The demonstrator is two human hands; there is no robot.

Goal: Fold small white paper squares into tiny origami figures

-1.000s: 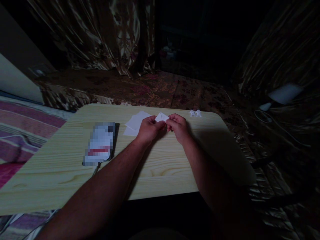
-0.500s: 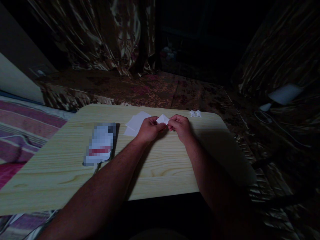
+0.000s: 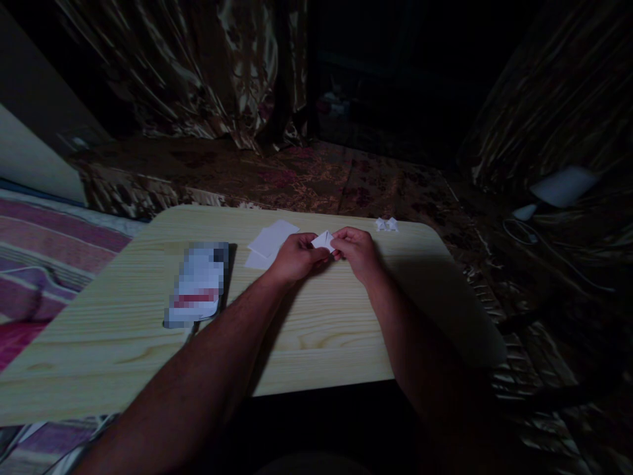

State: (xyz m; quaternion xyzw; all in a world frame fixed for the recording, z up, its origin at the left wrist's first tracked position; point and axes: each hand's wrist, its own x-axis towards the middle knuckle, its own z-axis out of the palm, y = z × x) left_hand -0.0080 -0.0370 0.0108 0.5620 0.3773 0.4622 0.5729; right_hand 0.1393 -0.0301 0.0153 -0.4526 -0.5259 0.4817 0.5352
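Both hands meet over the far middle of a light wooden table [image 3: 321, 330]. My left hand [image 3: 295, 256] and my right hand [image 3: 357, 251] pinch a small folded white paper [image 3: 324, 240] between their fingertips, just above the tabletop. The paper is folded to a small pointed shape, partly hidden by my fingers. A short stack of white paper sheets [image 3: 270, 241] lies flat right behind my left hand.
A phone-sized object [image 3: 198, 285] lies on the table's left half. Two tiny folded white paper pieces [image 3: 386, 224] sit near the far right edge. A striped blanket [image 3: 44, 251] lies left of the table; dark patterned fabric and a cable [image 3: 539, 244] lie beyond and right.
The folded paper looks smaller and narrower than a second ago, as my fingers pressed it together. Both hands stayed in the same spot.
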